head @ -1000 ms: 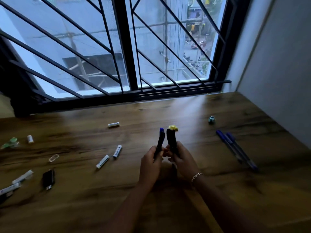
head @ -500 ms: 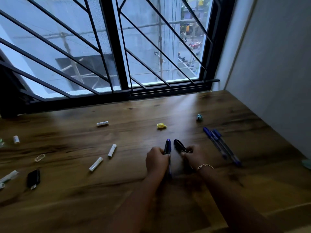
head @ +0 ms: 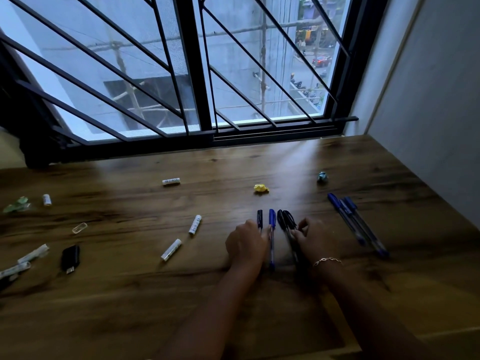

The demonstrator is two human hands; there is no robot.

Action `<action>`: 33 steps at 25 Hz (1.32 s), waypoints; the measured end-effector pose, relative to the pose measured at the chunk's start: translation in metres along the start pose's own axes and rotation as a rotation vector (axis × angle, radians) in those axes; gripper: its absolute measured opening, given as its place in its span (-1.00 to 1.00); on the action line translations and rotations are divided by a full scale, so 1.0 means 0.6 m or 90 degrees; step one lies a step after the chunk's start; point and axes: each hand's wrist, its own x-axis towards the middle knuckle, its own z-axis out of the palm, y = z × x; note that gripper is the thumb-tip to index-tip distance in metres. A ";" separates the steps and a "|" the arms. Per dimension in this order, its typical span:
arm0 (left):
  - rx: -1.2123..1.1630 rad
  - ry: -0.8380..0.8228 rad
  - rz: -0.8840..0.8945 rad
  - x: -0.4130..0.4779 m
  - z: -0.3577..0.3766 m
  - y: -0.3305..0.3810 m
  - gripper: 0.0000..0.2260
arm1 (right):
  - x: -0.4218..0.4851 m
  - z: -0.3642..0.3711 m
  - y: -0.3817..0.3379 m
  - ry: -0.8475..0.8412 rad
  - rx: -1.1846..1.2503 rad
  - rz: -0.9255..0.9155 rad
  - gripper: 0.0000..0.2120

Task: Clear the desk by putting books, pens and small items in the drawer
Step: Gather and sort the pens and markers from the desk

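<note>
Here, the left hand [head: 246,245] lies curled over a dark-capped pen [head: 259,218], with a blue pen [head: 272,229] at its thumb; whether it grips either I cannot tell. The right hand [head: 314,242] pinches two black pens [head: 285,220] just beside, all flat on the desk [head: 130,307]. Right lies a pair of blue pens [head: 355,224]; farther off, a yellow scrap [head: 261,188]. Left, white batteries [head: 194,224].

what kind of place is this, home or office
Likely a home study corner on an upper floor: a wooden desk against a barred window overlooking a street, with pens and batteries scattered on it.
</note>
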 end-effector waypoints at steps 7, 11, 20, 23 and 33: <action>-0.035 0.129 0.156 0.010 0.052 -0.043 -0.67 | -0.018 0.004 0.005 0.034 -0.015 -0.062 -0.70; -0.078 -0.014 0.129 0.016 0.042 -0.045 -0.20 | -0.022 0.011 0.007 0.033 -0.009 -0.091 -0.64; -0.062 -0.125 0.137 0.020 0.030 -0.065 -0.05 | -0.027 0.011 0.008 0.042 0.003 -0.116 -0.40; -0.065 -0.131 0.150 0.023 0.031 -0.071 0.10 | -0.029 0.008 0.006 0.036 0.002 -0.114 -0.41; -0.060 -0.128 0.167 0.026 0.034 -0.075 0.12 | -0.032 0.023 -0.002 0.044 0.169 -0.081 -0.67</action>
